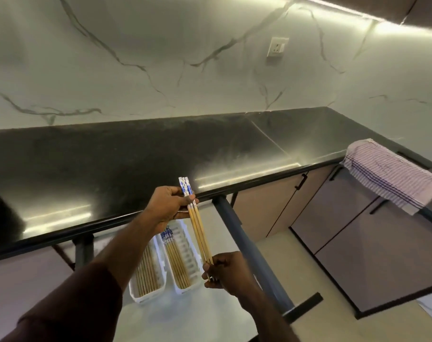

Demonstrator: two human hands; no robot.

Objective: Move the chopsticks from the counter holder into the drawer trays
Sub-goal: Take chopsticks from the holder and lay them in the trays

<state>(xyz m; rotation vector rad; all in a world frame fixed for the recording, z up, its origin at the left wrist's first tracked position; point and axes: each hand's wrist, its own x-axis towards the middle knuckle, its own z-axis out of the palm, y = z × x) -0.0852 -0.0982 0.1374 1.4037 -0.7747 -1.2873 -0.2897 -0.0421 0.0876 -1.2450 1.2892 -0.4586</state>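
I hold a small bundle of bamboo chopsticks [199, 228] with blue-and-white patterned tops between both hands, above the open drawer. My left hand [168, 206] grips the patterned upper end, and my right hand [226, 270] pinches the thin lower tips. Below them, two white trays lie side by side in the drawer. The left tray [138, 296] has plain bamboo chopsticks in it, and the right tray [194, 257] has chopsticks with blue-patterned tops. No counter holder is in view.
The black counter [135, 154] runs across the view, with its front edge just above the drawer. A grey drawer side rail [249, 248] extends on the right. A striped cloth [392, 174] hangs over the right counter edge above cabinet doors [345, 218].
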